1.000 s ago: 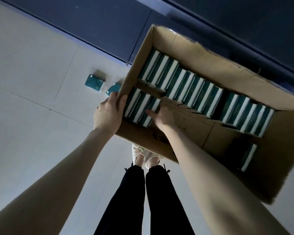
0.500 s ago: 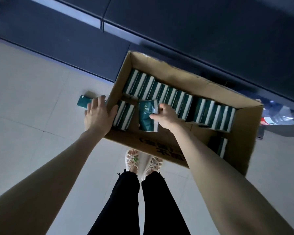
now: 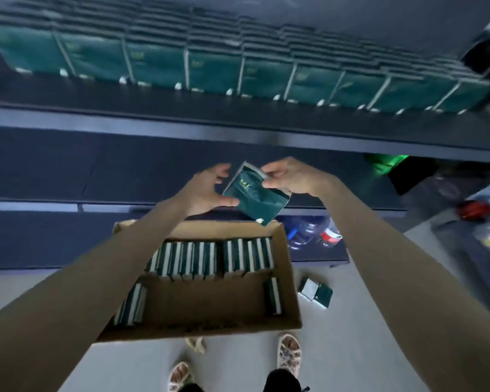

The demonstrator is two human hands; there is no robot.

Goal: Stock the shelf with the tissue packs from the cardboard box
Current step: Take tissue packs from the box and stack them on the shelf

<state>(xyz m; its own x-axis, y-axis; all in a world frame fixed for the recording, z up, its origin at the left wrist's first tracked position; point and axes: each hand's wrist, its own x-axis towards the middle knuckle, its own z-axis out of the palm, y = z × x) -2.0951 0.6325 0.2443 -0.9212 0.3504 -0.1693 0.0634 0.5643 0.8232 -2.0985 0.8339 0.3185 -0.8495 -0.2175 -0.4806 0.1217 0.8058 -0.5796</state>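
A: Where is the tissue pack (image 3: 253, 195)?
B: In the air above the far edge of the cardboard box (image 3: 290, 281), tilted, below the shelf (image 3: 238, 114). The right hand (image 3: 290, 176) has its grip clamped on the pack's upper right side — thumb on the green face, fingers behind.
A: And the left hand (image 3: 203, 190)?
B: Its grip is apart, fingers spread — only the thumb tip touches the pack's left edge.
A: What is in the box?
B: A row of packs (image 3: 210, 260) on edge along the far wall, plus a few near the left and right walls. The box sits on the floor (image 3: 351, 335).
A: Anything around it?
B: A loose pack (image 3: 316, 291) lies on the floor just right of the box. The shelf above carries a full row of green packs (image 3: 210, 69).
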